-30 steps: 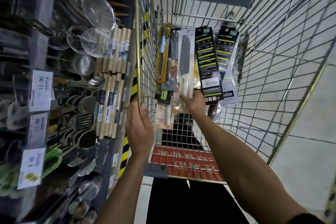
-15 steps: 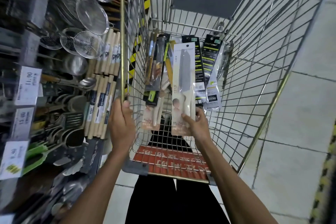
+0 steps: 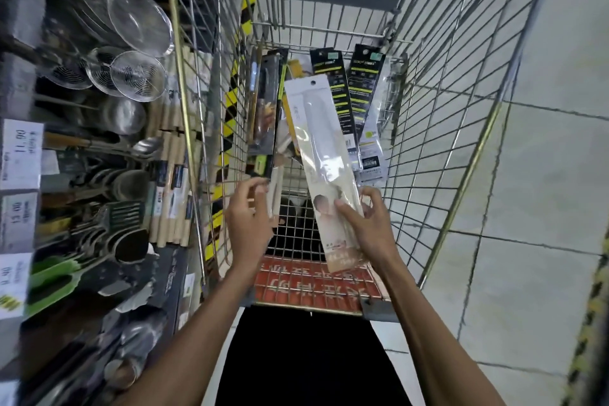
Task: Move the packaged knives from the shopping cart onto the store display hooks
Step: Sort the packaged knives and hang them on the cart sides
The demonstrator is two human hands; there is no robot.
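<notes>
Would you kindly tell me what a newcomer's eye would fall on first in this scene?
First, the long white knife pack, gripped near its lower end by the right hand and tilted up over the wire shopping cart. Behind it, two black-and-yellow packs stand at the cart's far end, while the left hand hovers by other packs at the cart's left side. Left of the cart, wire strainers hang on the display.

Right hand [image 3: 370, 224] gripping packaged knife [image 3: 324, 155]

The knife package [image 3: 324, 148] is white, other packages [image 3: 364, 82] black with yellow stripes, cart flap [image 3: 313, 287] red.
</notes>
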